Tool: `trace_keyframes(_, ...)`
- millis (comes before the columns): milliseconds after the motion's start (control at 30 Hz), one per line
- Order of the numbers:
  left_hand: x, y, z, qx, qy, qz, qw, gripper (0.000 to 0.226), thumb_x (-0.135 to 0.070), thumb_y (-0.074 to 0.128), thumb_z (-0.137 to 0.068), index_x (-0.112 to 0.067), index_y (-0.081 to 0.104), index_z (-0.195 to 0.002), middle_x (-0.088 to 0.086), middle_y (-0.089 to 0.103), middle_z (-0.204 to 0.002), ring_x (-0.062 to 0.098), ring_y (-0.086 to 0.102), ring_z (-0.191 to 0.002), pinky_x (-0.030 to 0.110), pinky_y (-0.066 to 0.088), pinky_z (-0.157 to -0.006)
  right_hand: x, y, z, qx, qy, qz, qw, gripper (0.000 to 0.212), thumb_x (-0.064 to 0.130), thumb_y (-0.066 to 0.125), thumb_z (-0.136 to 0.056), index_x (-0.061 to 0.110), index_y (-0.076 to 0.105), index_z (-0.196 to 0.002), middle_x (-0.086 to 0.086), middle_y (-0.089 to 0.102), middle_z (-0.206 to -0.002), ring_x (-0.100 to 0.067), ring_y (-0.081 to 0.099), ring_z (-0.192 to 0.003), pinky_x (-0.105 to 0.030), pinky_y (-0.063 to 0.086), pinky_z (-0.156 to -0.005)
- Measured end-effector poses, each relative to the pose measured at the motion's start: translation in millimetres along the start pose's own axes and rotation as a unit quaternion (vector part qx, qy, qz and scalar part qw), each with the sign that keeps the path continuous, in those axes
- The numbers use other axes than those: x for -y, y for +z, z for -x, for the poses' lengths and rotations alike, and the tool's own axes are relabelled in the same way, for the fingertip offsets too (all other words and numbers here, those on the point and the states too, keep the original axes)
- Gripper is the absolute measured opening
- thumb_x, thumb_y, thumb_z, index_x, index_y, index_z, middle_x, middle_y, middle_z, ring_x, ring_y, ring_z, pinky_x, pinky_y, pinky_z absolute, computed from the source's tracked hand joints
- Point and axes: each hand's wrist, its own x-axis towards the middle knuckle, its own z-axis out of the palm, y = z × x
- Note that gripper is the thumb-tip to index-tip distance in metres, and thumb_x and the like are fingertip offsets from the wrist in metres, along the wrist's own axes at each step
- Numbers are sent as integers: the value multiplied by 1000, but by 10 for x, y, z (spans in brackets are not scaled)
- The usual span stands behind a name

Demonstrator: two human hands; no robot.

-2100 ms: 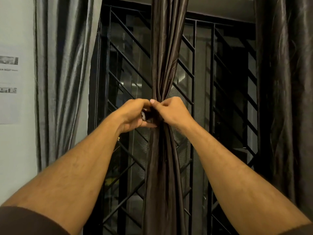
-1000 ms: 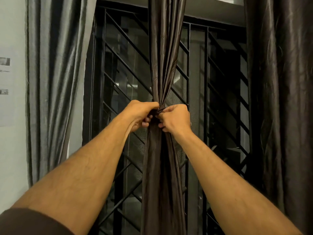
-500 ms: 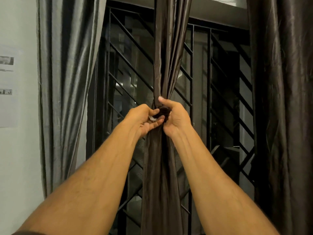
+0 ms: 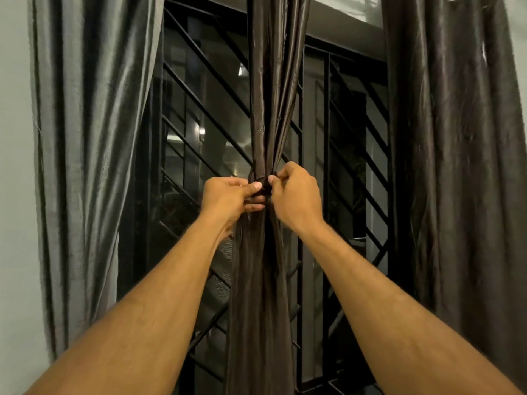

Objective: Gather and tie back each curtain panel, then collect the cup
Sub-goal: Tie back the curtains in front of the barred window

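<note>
Where both hands pinch, the middle curtain panel point(image 4: 271, 109) is cinched

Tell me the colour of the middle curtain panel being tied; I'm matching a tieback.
Dark glossy brown middle curtain panel, seen in the head view.

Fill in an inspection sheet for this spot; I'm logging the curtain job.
Surface: nothing seen.
Job's things: middle curtain panel gathered into a narrow bundle, dark tie at its waist; left curtain panel and right curtain panel hang loose; cup not in view.
Clutter: nothing seen.
Grippers: left hand and right hand both pinch the tie with curled fingers.
Cables: nothing seen.
Surroundings: black window grille, pale wall.
</note>
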Motion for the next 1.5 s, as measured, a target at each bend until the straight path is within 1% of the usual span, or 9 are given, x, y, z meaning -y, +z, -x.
trace_keyframes(133, -111, -91, -16, 79, 10, -51, 996, 4, 3, 73, -88, 0, 72, -89, 17, 77, -75, 29, 78, -70, 29, 63, -59, -82, -58, -91, 2, 137, -235, 962, 15, 24, 53, -107, 12, 57, -101, -9, 73, -79, -21, 74, -64, -39, 62, -53)
trace_keyframes(267, -148, -119, -90, 67, 16, -66, 995, 3, 3, 75, -87, 2, 74, -89, 19, 77, -76, 28, 78, -70, 25, 62, -58, -198, -68, -265, -42, 151, -261, 952, 17, 24, 52, -107, 11, 55, -96, -9, 70, -75, -17, 69, -57, -31, 55, -48)
trace_keyframes(400, -54, -49, -147, 16, 59, -138, 988, 8, 1, 74, -90, -5, 74, -84, 21, 75, -80, 22, 74, -63, 30, 63, -55, -310, -10, -314, -53, 116, -216, 968, 18, 28, 55, -105, 16, 56, -92, -9, 73, -80, -23, 73, -68, -49, 63, -65)
trace_keyframes(533, 94, 162, -169, -87, 245, -375, 890, 9, -25, 81, -87, -22, 76, -80, -5, 60, -95, 7, 57, -85, 12, 45, -73, -517, -178, -374, -11, 16, -185, 982, 19, 33, 63, -101, 19, 64, -88, -4, 73, -77, -10, 70, -69, -36, 58, -63)
trace_keyframes(667, 349, 768, -15, -150, 369, -398, 827, 17, -29, 76, -89, -19, 68, -77, -5, 54, -84, 5, 52, -69, 17, 41, -60, -908, -528, -479, -5, -22, -128, 991, 25, 45, 67, -96, 23, 64, -86, 1, 70, -72, -16, 67, -67, -46, 58, -68)
trace_keyframes(800, 874, 1674, 58, -100, 366, -358, 853, 21, -32, 73, -89, -16, 66, -77, -3, 64, -74, 18, 62, -67, 39, 53, -64, -1587, -1034, -693, -39, -25, -96, 994, 28, 49, 67, -94, 23, 62, -86, 7, 64, -68, -11, 60, -62, -45, 56, -67)
trace_keyframes(1000, 1383, 3077, -517, -16, 253, -293, 922, 41, -51, 79, -79, -29, 64, -111, -12, 70, -90, 3, 65, -67, 13, 45, -57, -2773, -1967, -1407, -105, -57, -96, 988, 36, 50, 70, -93, 29, 55, -118, 10, 66, -82, -3, 65, -77, -34, 58, -74)
trace_keyframes(1300, 1371, 4322, -1369, 39, 188, -272, 943, 139, -93, 72, -43, -33, 25, -159, 1, 45, -157, 22, 50, -140, 45, 46, -113, -3977, -2593, -2550, -127, -34, -117, 984, 76, 42, 75, -91, 27, 31, -151, 4, 60, -127, -12, 60, -116, -26, 46, -92)
trace_keyframes(1500, 1264, 4740, -1642, 4, 258, -285, 923, 77, -25, 75, -85, -37, 38, -151, -21, 66, -105, -2, 69, -95, 7, 45, -71, -4208, -2493, -3150, -69, 71, -105, 989, 114, 41, 83, -83, 23, 5, -163, -8, 23, -168, -31, 36, -149, -46, 39, -115)
